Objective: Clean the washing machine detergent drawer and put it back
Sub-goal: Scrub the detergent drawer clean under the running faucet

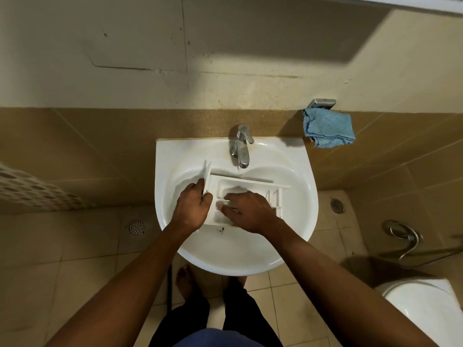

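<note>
Okay, left to right. The left forearm comes in from the near left and angles up over the sink (170, 151) rim. The left hand (193, 206) sits at the left end of the detergent drawer (248, 185), knuckles up. Its fingers curl round the drawer's front panel (207, 176), which stands up on edge, tilted a little to the left.

The drawer lies inside the basin, long side running left-right, open side up, just near of the faucet (241, 146) spout. A dark speck (220, 230) lies on the basin floor, just near of the drawer.

The right forearm comes in from the near right and crosses the near rim. The right hand (248, 211) lies palm down over the drawer's middle compartments. Its fingers (225, 196) are stretched out nearly straight, pointing left, resting on the dividers and close to the left hand. Whether anything is under the palm cannot be told.

The drawer's right end stays uncovered, with bare basin beyond it on the right and on the far left. The drawer's far edge is close to the spout.

Off the sink, a floor drain (136, 227) lies at left. At far right a blue cloth (328, 127) hangs from a metal holder (323, 103). A toilet (421, 304) stands at near right.
</note>
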Motion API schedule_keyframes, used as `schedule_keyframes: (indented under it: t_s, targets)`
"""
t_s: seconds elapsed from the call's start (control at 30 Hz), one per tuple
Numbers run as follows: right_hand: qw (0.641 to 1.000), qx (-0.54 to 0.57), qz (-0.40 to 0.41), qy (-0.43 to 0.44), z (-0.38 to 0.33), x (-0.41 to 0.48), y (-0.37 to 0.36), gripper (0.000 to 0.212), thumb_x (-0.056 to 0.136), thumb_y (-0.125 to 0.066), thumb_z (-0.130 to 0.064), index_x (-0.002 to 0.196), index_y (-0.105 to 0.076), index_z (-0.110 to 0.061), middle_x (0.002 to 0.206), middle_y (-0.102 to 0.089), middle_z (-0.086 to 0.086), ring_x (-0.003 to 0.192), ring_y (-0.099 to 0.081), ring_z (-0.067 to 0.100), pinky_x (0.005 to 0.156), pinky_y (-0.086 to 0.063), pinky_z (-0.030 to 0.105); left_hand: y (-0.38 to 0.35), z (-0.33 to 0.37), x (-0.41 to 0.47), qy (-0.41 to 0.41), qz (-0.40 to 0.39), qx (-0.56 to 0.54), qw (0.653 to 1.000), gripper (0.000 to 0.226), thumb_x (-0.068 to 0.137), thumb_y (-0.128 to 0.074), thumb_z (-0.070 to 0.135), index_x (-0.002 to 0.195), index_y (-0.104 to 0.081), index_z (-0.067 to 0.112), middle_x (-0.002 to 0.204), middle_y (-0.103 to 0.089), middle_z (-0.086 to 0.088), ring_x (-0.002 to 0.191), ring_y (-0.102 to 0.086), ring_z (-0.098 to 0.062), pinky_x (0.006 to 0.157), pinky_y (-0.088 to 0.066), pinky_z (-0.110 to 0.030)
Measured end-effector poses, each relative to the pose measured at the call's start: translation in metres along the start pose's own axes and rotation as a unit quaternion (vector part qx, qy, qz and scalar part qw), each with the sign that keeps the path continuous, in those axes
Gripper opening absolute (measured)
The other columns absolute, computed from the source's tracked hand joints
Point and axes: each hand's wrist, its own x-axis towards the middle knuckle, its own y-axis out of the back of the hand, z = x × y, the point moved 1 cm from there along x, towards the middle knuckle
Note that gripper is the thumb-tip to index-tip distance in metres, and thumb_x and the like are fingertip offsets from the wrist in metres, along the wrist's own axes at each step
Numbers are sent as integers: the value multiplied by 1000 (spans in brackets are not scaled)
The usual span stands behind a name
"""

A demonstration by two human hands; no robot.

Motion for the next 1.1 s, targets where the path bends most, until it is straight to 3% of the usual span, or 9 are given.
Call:
schedule_keyframes:
  t_s: [0.17, 0.2, 0.3, 0.37, 0.43, 0.73, 0.87, 0.97, 1.1]
  targets:
    - [969, 171, 36, -175, 39, 7, 28, 21, 94, -62, -24, 87, -80, -16, 88, -79, 6, 84, -72, 25, 78, -54, 34, 1, -4, 0, -17, 1, -22, 1000, 37, 104, -47, 22, 137, -60, 13, 110, -68, -9, 94, -56, -16, 88, -49, -34]
    - [922, 302, 60, -235, 41, 12, 35, 19, 89, -64, -17, 84, -81, -11, 85, -79, 10, 78, -72, 25, 79, -59, 38, 1, -5, 0, -16, 3, -31, 999, 38, 104, -46, 22, 138, -60, 13, 112, -68, -9, 94, -56, -16, 89, -49, -34]
    - [683, 640, 110, -335, 24, 32, 51, 22, 90, -50, 3, 87, -72, 6, 79, -73, 23, 66, -71, 32, 66, -64, 40, 4, -6, -1, -16, 8, -55, 998, 41, 104, -44, 23, 140, -60, 12, 114, -70, -9, 96, -58, -16, 87, -47, -32]
    - [611, 694, 150, -351, 17, 45, 58, 24, 91, -43, 4, 86, -67, 5, 70, -69, 18, 60, -71, 29, 65, -63, 39, 5, -7, 0, -9, 6, -60, 998, 43, 103, -43, 25, 140, -60, 11, 115, -70, -9, 96, -58, -15, 86, -44, -29]
    - [578, 694, 180, -390, 16, 56, 60, 22, 92, -44, 2, 87, -65, 5, 68, -70, 17, 64, -73, 33, 70, -65, 44, 4, -5, 0, -5, -1, -57, 998, 51, 97, -39, 34, 137, -62, 11, 111, -70, -9, 93, -58, -15, 84, -44, -27]
    - [688, 574, 111, -429, 45, 89, 54, 31, 97, -47, -19, 91, -68, 3, 74, -73, 21, 48, -59, 22, 54, -53, 30, -3, -6, 2, 0, -2, -33, 999, 35, 104, -46, 24, 133, -61, 10, 103, -64, -4, 90, -55, -16, 82, -42, -29]
    - [716, 555, 88, -415, 50, 101, 50, 31, 97, -47, -23, 97, -69, 0, 86, -76, 21, 70, -73, 30, 83, -64, 51, 0, -3, -2, -6, -8, -44, 999, 51, 97, -39, 34, 140, -58, 12, 104, -63, -4, 91, -55, -17, 84, -42, -29]
    - [669, 646, -14, -368, 35, 94, 53, 39, 104, -33, -15, 98, -66, 3, 94, -74, 23, 86, -75, 37, 87, -62, 45, 0, 0, -4, -13, -18, -44, 999, 55, 95, -37, 37, 140, -58, 12, 107, -63, -5, 93, -55, -16, 85, -42, -29]
    - [572, 742, -49, -346, 28, 96, 51, 50, 106, -27, -19, 92, -67, 7, 81, -76, 20, 72, -78, 30, 68, -64, 35, -3, 5, -5, -19, -27, -28, 999, 56, 94, -35, 40, 135, -59, 11, 102, -57, -1, 91, -54, -17, 82, -43, -30]
